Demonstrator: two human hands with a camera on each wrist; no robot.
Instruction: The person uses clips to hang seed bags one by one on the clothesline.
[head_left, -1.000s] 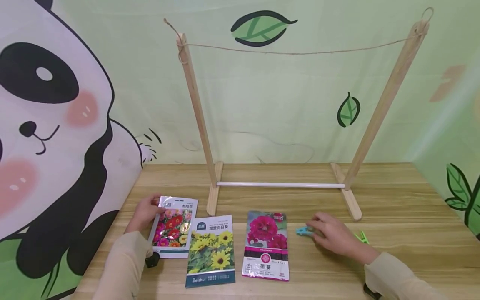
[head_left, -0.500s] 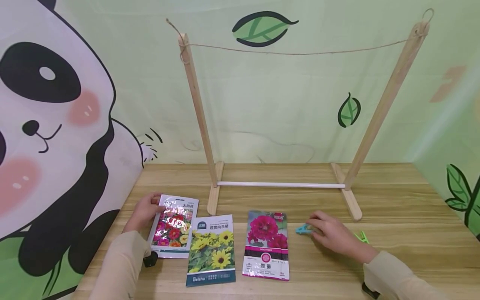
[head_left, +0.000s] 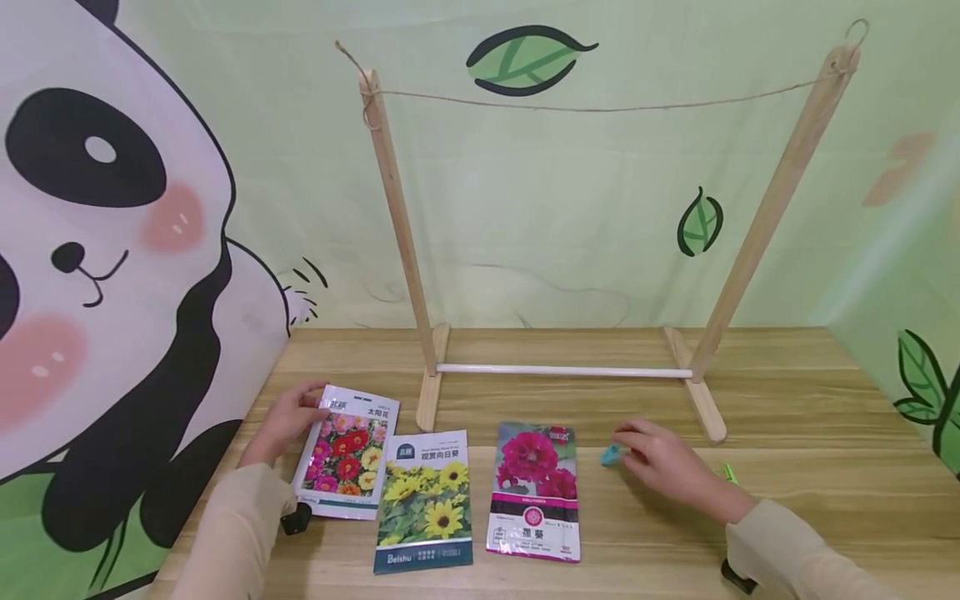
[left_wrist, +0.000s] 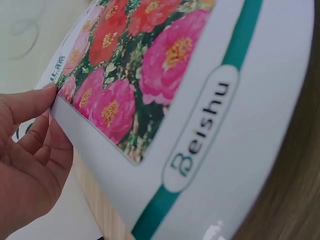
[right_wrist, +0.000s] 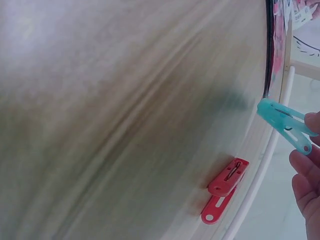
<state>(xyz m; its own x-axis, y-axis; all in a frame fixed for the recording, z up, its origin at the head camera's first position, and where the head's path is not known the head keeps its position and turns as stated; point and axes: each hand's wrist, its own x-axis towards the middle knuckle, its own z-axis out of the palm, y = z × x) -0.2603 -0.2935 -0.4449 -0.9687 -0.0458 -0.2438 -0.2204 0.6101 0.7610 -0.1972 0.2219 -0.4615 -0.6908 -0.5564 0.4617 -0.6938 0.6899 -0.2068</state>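
Note:
My left hand [head_left: 288, 421] pinches the left edge of a seed packet [head_left: 347, 458] printed with red, pink and yellow flowers. In the left wrist view the thumb [left_wrist: 37, 102] lies on the packet's front, with the fingers behind, and the packet is tilted and bowed. With thumb and fingertips, my right hand [head_left: 667, 467] pinches a turquoise clothespin [right_wrist: 282, 120] by its handle end. Between the hands lie a yellow sunflower seed packet [head_left: 423, 504] and a magenta hollyhock packet [head_left: 532, 492]. A red clothespin [right_wrist: 225, 187] lies on the table near the right hand.
Behind the packets stands a wooden frame [head_left: 402, 225] with twine [head_left: 592, 108] strung between its posts and a white rod [head_left: 562, 370] low across. A green clothespin [head_left: 730, 473] shows partly behind the right wrist. A panda backdrop covers the wall.
The left packet's upper edge has risen slightly in my left hand. My right hand has shifted a little right, and less of the turquoise clothespin shows past its fingers.

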